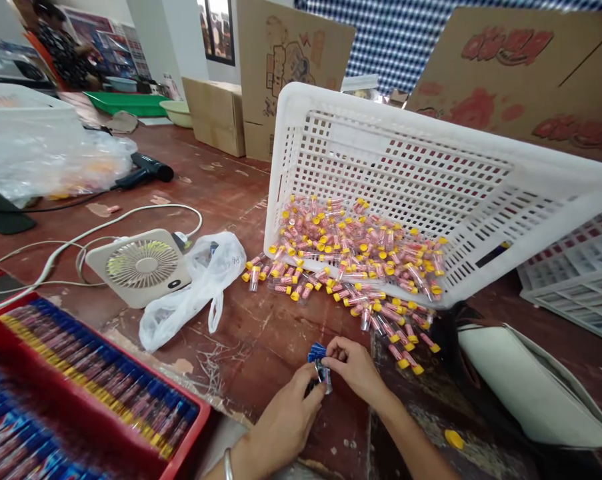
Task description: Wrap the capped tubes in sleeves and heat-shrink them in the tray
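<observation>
My left hand, with a bracelet at the wrist, closes round a small bundle of blue and clear pieces low in the middle of the view. From the right, my right hand pinches at the same bundle, its fingertips against the upper edge. Beyond both hands, many small clear tubes with pink contents and yellow caps spill out of a tipped white basket onto the brown table. At the lower left, a red tray holds rows of similar tubes with blue tops.
A small fan with a white cable and a white plastic bag stand left of centre. A pale pouch lies at right, a loose yellow cap near it. Cardboard boxes stand behind; a person sits far left.
</observation>
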`<move>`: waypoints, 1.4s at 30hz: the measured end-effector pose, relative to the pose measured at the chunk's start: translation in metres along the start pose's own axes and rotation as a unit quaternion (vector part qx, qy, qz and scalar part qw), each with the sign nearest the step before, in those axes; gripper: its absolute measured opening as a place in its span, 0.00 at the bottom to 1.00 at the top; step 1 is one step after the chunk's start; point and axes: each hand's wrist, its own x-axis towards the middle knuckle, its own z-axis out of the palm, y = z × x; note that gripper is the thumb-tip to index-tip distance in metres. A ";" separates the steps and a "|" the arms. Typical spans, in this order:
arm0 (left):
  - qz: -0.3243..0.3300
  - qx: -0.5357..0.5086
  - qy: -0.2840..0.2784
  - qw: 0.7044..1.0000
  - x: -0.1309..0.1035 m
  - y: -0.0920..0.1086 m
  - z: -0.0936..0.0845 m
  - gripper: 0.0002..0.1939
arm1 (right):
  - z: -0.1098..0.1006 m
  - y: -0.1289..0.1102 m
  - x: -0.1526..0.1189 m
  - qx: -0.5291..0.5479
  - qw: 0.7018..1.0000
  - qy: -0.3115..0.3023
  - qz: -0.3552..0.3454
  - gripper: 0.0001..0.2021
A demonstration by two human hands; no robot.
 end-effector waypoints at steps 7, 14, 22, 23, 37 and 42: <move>0.042 0.106 0.027 0.993 0.002 -0.002 0.007 0.21 | -0.009 -0.006 0.003 0.013 1.000 -0.012 -0.022 0.06; 0.050 0.121 0.026 0.991 0.003 0.002 0.004 0.19 | -0.015 -0.001 0.003 0.090 0.996 0.000 -0.007 0.06; -0.147 0.225 0.064 0.961 0.093 -0.036 -0.043 0.11 | -0.028 -0.003 0.005 0.221 0.974 0.045 -0.016 0.14; -0.164 0.234 0.065 0.956 0.111 -0.043 -0.046 0.11 | -0.028 -0.003 0.005 0.231 0.972 0.050 -0.012 0.14; -0.244 0.019 0.087 0.966 0.112 -0.034 -0.057 0.14 | -0.029 -0.011 0.000 0.430 0.888 0.148 0.074 0.17; -0.311 -0.512 0.111 0.793 0.041 -0.011 -0.067 0.17 | -0.011 -0.030 0.003 0.492 0.853 0.159 0.074 0.14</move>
